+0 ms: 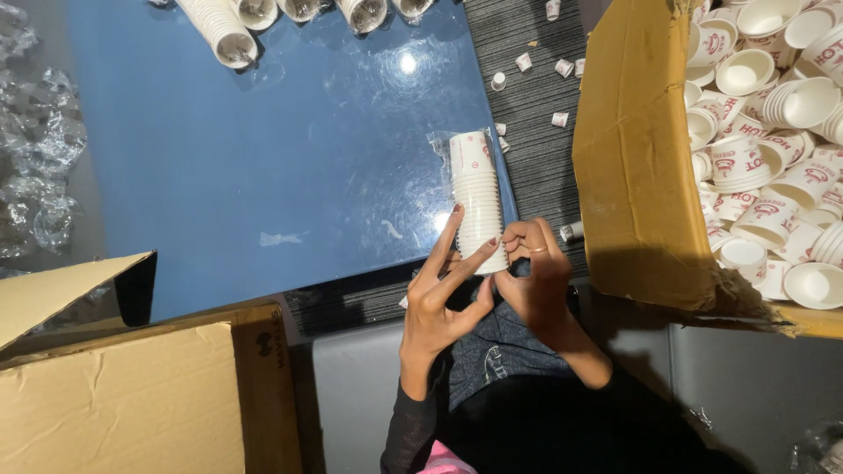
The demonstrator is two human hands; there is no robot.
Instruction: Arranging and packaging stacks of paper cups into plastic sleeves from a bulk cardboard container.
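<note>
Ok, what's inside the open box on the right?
The box holds loose white paper cups with red print, some nested in short stacks, others lying singly. Its near cardboard wall hides the cups low against it, and the bottom is covered.

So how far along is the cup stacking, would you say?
Several bagged stacks already lie at the far edge of the blue table. In hand: the left hand and right hand grip the bottom of one stack, clear wrap around its top. Left: the box on the right holds many loose cups, and a few strays lie on the floor.
</note>
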